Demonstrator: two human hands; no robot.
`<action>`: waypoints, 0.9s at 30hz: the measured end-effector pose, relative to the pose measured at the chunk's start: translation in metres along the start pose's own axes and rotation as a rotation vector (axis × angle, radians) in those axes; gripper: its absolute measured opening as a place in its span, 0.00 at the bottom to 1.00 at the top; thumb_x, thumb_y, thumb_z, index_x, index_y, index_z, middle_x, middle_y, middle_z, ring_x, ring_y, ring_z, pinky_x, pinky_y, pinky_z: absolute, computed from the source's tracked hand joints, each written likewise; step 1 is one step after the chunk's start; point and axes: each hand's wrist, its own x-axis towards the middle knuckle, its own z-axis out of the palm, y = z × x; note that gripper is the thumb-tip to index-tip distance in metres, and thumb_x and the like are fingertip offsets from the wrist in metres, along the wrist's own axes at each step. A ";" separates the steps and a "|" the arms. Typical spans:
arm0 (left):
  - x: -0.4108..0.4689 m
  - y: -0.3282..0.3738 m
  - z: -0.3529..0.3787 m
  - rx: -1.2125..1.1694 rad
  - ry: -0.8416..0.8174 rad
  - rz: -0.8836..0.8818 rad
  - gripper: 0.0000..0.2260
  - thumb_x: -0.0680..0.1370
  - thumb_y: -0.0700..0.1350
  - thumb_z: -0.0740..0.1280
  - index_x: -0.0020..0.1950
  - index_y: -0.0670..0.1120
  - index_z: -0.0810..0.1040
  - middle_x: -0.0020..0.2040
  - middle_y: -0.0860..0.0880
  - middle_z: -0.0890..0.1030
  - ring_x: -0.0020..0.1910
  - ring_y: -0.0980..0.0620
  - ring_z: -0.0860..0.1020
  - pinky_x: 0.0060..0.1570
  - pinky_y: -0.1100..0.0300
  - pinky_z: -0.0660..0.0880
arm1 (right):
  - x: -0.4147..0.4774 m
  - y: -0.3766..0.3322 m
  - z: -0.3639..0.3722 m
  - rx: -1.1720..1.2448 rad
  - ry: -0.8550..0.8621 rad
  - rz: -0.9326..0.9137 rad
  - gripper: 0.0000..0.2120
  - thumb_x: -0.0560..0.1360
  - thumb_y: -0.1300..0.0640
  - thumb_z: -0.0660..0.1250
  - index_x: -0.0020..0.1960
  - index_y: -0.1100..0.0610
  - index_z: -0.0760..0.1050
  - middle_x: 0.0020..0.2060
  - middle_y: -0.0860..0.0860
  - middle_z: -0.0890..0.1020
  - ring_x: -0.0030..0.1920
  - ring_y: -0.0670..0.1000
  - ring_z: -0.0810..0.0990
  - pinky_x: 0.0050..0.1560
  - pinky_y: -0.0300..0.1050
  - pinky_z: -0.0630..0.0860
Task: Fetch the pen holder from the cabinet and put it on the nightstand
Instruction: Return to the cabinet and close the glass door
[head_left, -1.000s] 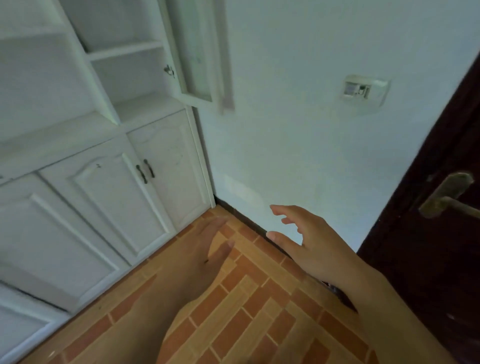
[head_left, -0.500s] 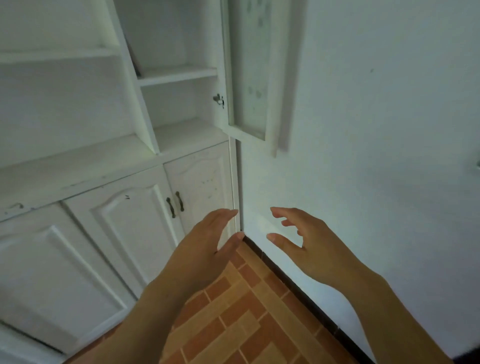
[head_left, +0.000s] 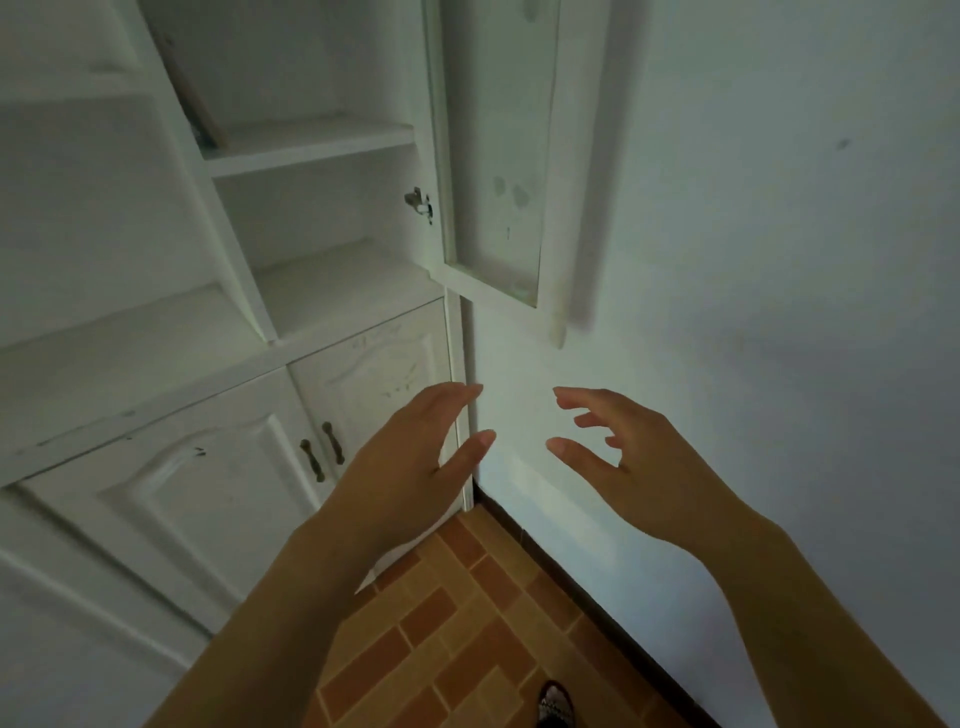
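Note:
A white cabinet (head_left: 156, 332) fills the left side, with open shelves above and two closed lower doors with dark handles (head_left: 323, 451). Its upper glass door (head_left: 493, 156) hangs open against the wall. No pen holder shows on the visible shelves, and no nightstand is in view. My left hand (head_left: 410, 467) is raised in front of the lower right door, fingers apart, holding nothing. My right hand (head_left: 628, 462) hovers beside it in front of the wall, fingers spread and curled, also holding nothing.
A thin brownish object (head_left: 195, 104) leans at the left of the upper shelf. A pale wall (head_left: 753, 260) stands on the right with a dark baseboard (head_left: 571, 577). Orange brick-pattern floor tiles (head_left: 452, 639) lie below, with a shoe tip (head_left: 555, 704) at the bottom.
The view has swung left and upward, away from the dark door toward the cabinet shelves. Both hands have risen and stay open.

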 end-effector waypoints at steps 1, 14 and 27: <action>0.013 -0.005 0.000 0.006 -0.005 0.000 0.27 0.74 0.62 0.50 0.72 0.56 0.57 0.73 0.55 0.62 0.71 0.56 0.61 0.69 0.60 0.54 | 0.015 0.004 -0.001 0.010 0.004 -0.005 0.23 0.72 0.40 0.60 0.66 0.42 0.64 0.64 0.38 0.71 0.58 0.38 0.71 0.57 0.35 0.67; 0.232 -0.021 -0.021 0.039 0.110 0.117 0.26 0.75 0.61 0.52 0.72 0.55 0.59 0.73 0.55 0.63 0.69 0.57 0.63 0.63 0.64 0.57 | 0.223 0.063 -0.075 0.053 0.267 -0.141 0.22 0.71 0.43 0.62 0.63 0.49 0.69 0.60 0.43 0.73 0.57 0.45 0.74 0.57 0.41 0.73; 0.355 -0.011 -0.073 0.145 0.251 0.297 0.24 0.77 0.59 0.54 0.72 0.55 0.59 0.73 0.54 0.63 0.70 0.55 0.62 0.63 0.64 0.56 | 0.315 0.063 -0.125 0.142 0.463 -0.210 0.24 0.72 0.46 0.65 0.66 0.48 0.66 0.63 0.43 0.72 0.59 0.43 0.73 0.57 0.44 0.75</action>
